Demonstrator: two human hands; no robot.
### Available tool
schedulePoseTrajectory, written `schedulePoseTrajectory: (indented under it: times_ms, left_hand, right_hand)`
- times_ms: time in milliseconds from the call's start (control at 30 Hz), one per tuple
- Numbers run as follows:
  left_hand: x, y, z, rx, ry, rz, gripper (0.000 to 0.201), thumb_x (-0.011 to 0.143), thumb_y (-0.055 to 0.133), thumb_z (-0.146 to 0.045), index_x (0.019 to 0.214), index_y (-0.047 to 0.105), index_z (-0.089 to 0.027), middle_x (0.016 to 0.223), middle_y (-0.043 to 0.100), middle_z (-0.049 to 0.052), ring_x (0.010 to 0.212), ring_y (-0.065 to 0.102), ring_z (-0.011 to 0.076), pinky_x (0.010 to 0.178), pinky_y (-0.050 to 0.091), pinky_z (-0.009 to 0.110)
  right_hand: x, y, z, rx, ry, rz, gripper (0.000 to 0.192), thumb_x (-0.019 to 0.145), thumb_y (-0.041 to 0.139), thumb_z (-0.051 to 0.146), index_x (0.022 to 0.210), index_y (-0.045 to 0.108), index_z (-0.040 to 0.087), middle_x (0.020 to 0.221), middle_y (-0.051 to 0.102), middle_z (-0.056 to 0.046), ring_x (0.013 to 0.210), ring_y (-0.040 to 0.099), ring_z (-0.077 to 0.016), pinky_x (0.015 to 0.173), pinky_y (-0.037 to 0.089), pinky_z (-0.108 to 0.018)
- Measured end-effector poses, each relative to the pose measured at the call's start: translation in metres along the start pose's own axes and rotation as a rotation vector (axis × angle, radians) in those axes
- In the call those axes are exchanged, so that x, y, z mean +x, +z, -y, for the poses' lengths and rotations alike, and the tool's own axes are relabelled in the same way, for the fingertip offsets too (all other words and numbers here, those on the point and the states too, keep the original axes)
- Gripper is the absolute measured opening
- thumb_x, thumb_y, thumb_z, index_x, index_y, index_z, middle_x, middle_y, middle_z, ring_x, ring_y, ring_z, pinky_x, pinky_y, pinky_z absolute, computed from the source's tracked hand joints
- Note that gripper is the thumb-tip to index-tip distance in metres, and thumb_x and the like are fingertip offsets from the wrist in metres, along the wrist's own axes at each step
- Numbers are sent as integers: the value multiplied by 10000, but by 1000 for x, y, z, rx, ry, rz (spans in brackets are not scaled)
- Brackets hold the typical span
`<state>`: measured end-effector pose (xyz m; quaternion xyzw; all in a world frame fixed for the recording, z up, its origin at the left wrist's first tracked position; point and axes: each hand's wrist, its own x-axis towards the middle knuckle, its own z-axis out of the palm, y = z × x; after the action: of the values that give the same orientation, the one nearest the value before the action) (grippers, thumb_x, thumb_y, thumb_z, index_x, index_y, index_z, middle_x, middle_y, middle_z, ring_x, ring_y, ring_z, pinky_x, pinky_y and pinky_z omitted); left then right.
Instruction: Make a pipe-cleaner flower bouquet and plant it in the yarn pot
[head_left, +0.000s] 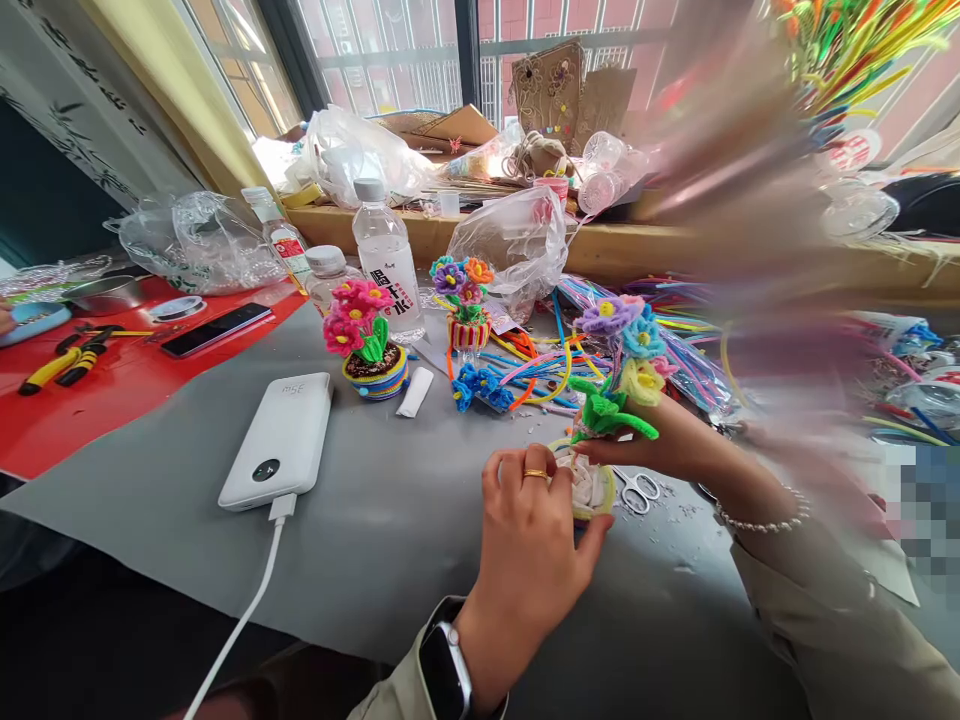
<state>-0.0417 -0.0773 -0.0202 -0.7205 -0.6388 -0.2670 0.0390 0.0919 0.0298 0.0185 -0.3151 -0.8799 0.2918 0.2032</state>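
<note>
Within left hand (pixel 529 540), yellow-rimmed pot (pixel 609 490); just above, flowers (pixel 642 335) in right hand (pixel 666 440).

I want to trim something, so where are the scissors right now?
In the head view, the scissors lie right of centre on the grey table, just right of the small pot the left hand holds and below the right hand.
</note>
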Motion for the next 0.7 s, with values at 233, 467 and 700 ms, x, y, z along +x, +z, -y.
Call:
schedulePoseTrajectory:
  times_ms: [233,467,700]
  left_hand:
    - [-3,2,5,-32,22,-20,355,732,516,-442,972,573,-188,910,537,66,905,423,240,852,336,442]
    - [-3,4,5,-63,4,31,326,721,549,-429,949,578,-198,944,561,57,892,447,228,825,357,429]
    - [-3,3,6,-119,9,25,311,732,547,-414,949,562,-192,1015,561,57,940,437,234,824,361,431]
  right_hand:
    - [-1,1,-2,12,43,-4,187,692,566,287,583,468,170,548,486,29,521,432,-83,468,368,-196]
    - [-3,-2,-2,-70,24,50,145,699,562,259,608,510,160,552,518,29,511,450,-78,480,388,-194]
    - [-5,-1,-2,-105,-18,69,101,712,565,254,715,584,155,658,603,-12,601,525,-120,552,435,-234]
